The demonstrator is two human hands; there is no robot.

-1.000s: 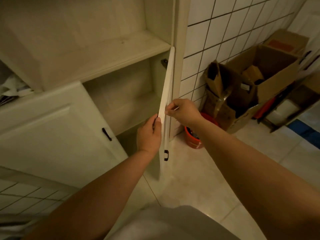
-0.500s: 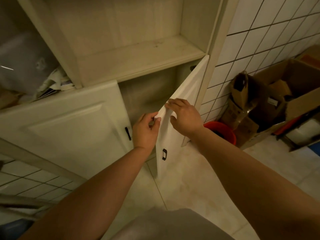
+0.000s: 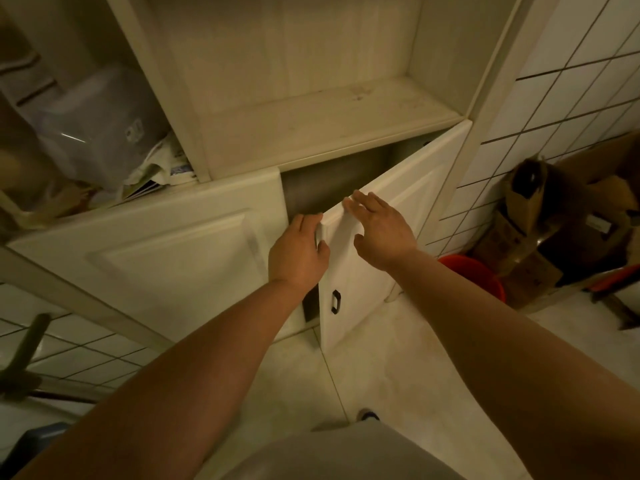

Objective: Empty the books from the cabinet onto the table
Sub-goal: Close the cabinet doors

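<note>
The left hand [image 3: 298, 252] grips the free edge of the cabinet's right door [image 3: 388, 216], fingers curled round the top corner, thumb on the front face. The right hand [image 3: 379, 233] lies spread and flat on that door's front, fingers straight. The door stands part open beside the closed left door [image 3: 166, 251]. The gap behind is dark; whether books lie inside cannot be told. The open shelf [image 3: 325, 129] above is bare.
</note>
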